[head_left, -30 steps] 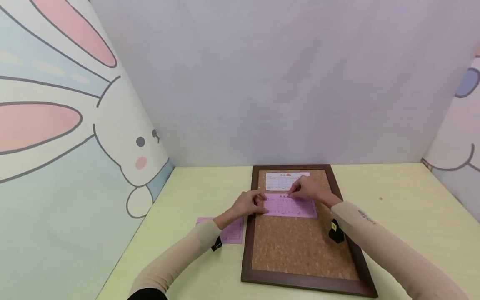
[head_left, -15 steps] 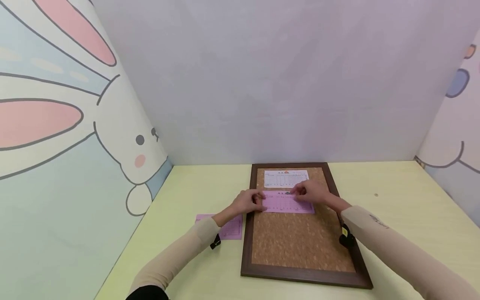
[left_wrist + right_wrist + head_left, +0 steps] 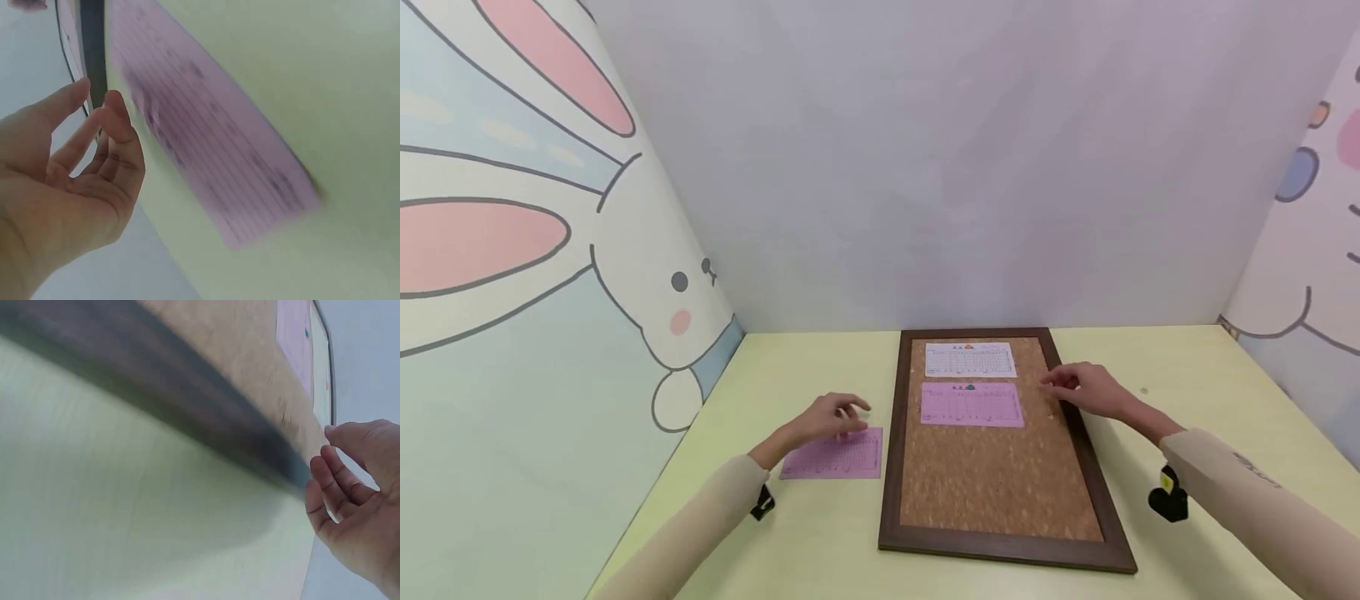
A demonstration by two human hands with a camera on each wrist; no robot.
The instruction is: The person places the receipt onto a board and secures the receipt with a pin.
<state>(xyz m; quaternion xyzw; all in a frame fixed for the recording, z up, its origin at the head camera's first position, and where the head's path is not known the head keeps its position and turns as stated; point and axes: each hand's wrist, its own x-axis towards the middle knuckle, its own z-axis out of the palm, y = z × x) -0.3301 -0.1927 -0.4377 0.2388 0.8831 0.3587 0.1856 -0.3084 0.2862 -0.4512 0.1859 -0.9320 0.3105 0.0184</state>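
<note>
My left hand (image 3: 827, 419) hovers with loosely bent fingers over a pink printed form (image 3: 835, 458) that lies on the table left of the board. In the left wrist view its thumb and fingertips are apart, with nothing between them. My right hand (image 3: 1090, 389) is over the right side of a cork board (image 3: 1000, 475) in a dark brown frame, its fingers loosely curled and holding nothing visible. Flat on the cork's upper part lies a white printed form (image 3: 970, 360), and just below it another pink form (image 3: 972, 405).
The pale yellow table (image 3: 805, 533) extends around the board. A grey wall (image 3: 970, 167) stands behind, and panels with a cartoon rabbit (image 3: 647, 292) flank the left side. A small round mark (image 3: 1144, 391) shows on the table at right.
Both hands have let go of the pink form on the board. My left hand has moved left and down to the other pink form; my right hand has moved right towards the frame.
</note>
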